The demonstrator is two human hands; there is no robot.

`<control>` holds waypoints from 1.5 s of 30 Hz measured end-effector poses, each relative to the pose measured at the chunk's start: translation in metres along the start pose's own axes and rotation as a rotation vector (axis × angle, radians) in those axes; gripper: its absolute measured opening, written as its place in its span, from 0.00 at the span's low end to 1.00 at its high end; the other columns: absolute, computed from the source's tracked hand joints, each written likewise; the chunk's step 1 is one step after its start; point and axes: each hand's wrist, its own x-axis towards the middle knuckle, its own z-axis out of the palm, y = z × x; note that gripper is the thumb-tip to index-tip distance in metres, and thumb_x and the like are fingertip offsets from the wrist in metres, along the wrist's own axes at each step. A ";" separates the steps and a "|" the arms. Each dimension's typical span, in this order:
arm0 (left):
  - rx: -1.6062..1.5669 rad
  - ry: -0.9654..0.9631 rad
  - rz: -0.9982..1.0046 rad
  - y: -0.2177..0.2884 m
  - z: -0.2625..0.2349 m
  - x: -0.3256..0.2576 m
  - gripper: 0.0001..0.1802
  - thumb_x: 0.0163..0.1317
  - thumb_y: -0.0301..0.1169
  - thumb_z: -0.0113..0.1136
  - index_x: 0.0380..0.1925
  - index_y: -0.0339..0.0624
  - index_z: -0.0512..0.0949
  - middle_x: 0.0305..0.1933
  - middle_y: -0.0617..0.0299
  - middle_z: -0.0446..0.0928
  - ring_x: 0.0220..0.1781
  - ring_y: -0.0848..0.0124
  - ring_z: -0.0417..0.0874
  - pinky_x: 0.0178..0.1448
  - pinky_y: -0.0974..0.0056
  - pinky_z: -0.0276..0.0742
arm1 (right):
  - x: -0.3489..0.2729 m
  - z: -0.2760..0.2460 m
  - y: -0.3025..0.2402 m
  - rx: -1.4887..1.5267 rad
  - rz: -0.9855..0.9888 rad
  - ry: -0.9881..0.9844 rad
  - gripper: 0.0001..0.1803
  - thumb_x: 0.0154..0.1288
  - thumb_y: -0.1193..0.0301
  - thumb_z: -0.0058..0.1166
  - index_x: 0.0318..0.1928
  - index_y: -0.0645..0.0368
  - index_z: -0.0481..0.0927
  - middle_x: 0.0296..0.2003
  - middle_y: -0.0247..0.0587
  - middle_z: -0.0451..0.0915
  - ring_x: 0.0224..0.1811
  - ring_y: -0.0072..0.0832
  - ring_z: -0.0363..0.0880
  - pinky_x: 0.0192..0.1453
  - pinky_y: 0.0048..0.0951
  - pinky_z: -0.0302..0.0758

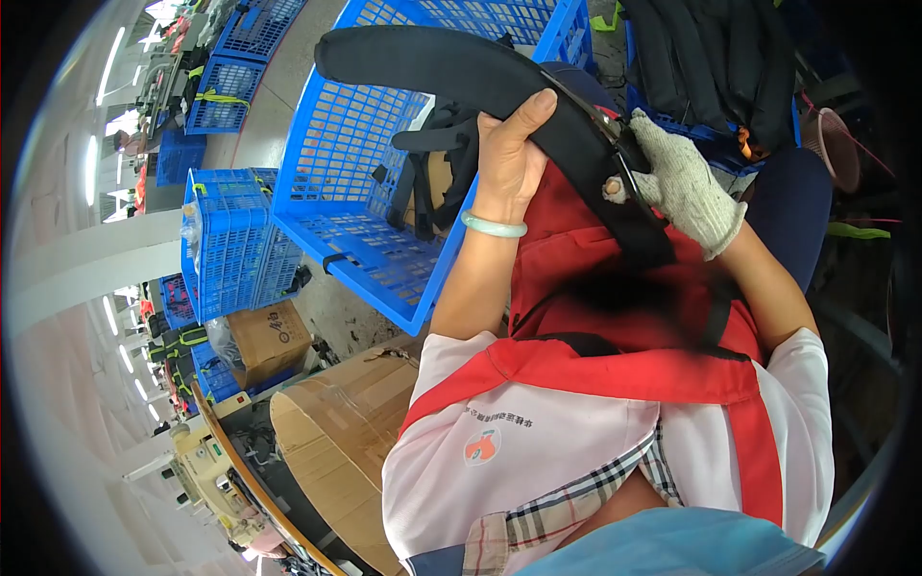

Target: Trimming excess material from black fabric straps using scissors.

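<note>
long black padded fabric strap (499, 86) | held over lap, above blue plastic crate (336, 182) | left hand (507, 154) wrapped mid-length | gloved right hand (684, 182) clenched lower | likely light, floppy (grip padding, both hands)

Head cam — looks down, close.

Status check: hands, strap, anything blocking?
Left hand grips black padded strap. Gloved right hand shut on scissors at strap. Blue crate behind, nothing blocking.
</note>
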 end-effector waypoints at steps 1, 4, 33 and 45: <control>-0.002 -0.001 0.001 0.000 0.002 0.000 0.14 0.56 0.20 0.64 0.43 0.39 0.77 0.41 0.59 0.80 0.45 0.67 0.81 0.55 0.61 0.78 | 0.001 -0.001 0.000 0.001 0.040 -0.049 0.42 0.50 0.46 0.67 0.53 0.68 0.71 0.24 0.48 0.77 0.24 0.37 0.78 0.29 0.34 0.72; -0.047 -0.001 -0.009 -0.003 0.007 0.000 0.10 0.56 0.18 0.63 0.39 0.37 0.78 0.38 0.60 0.80 0.40 0.69 0.83 0.50 0.65 0.80 | 0.003 0.001 0.003 0.053 0.051 -0.042 0.38 0.52 0.49 0.67 0.52 0.68 0.71 0.22 0.45 0.76 0.19 0.30 0.73 0.24 0.31 0.69; 0.637 -0.337 -0.278 -0.003 0.036 0.007 0.16 0.57 0.25 0.64 0.46 0.31 0.78 0.40 0.63 0.80 0.41 0.77 0.79 0.48 0.71 0.77 | 0.016 -0.016 0.010 0.914 0.357 0.141 0.20 0.61 0.64 0.61 0.47 0.66 0.76 0.22 0.34 0.76 0.18 0.21 0.74 0.25 0.22 0.71; 0.243 0.097 -0.207 -0.006 0.009 -0.001 0.07 0.58 0.23 0.62 0.37 0.35 0.80 0.36 0.59 0.82 0.35 0.73 0.83 0.40 0.70 0.80 | -0.047 -0.004 0.020 1.206 0.809 -0.054 0.20 0.63 0.64 0.58 0.47 0.63 0.68 0.24 0.41 0.76 0.28 0.32 0.83 0.31 0.30 0.80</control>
